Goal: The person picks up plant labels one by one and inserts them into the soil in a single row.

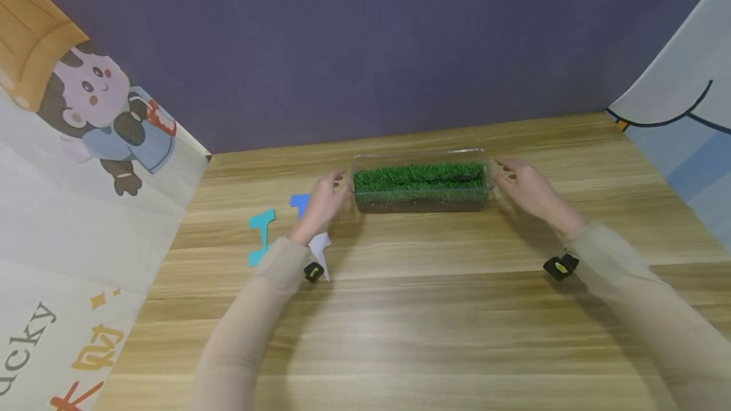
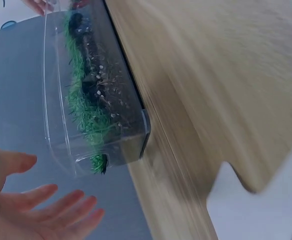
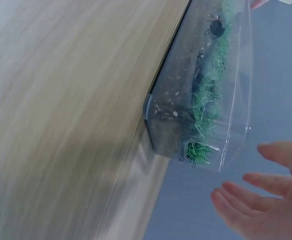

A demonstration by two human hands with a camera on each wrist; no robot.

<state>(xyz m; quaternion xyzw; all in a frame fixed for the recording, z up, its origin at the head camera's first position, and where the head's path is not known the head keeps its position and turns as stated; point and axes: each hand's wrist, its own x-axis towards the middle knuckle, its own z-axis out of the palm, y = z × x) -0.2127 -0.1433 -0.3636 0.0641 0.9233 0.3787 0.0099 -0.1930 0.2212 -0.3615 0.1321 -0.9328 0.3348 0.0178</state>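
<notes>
A clear plastic box (image 1: 422,202) stands toward the back of the wooden table, holding dark soil (image 2: 111,95) and strips of green artificial grass (image 1: 400,176). My left hand (image 1: 325,203) is at the box's left end, and the left wrist view shows a gap between its fingers and the box wall. At the right end is my right hand (image 1: 531,190), its fingers spread and apart from the box in the right wrist view (image 3: 261,195). Both hands hold nothing. Beneath the left wrist lie a blue T-shaped tag (image 1: 299,202) and a white one (image 1: 320,246), partly covered.
Teal T-shaped tags (image 1: 263,221) lie on the table (image 1: 434,322) left of my left arm. A dark blue-grey wall (image 1: 365,49) rises behind the table. Printed cartoon panels (image 1: 68,208) stand on the left and right sides.
</notes>
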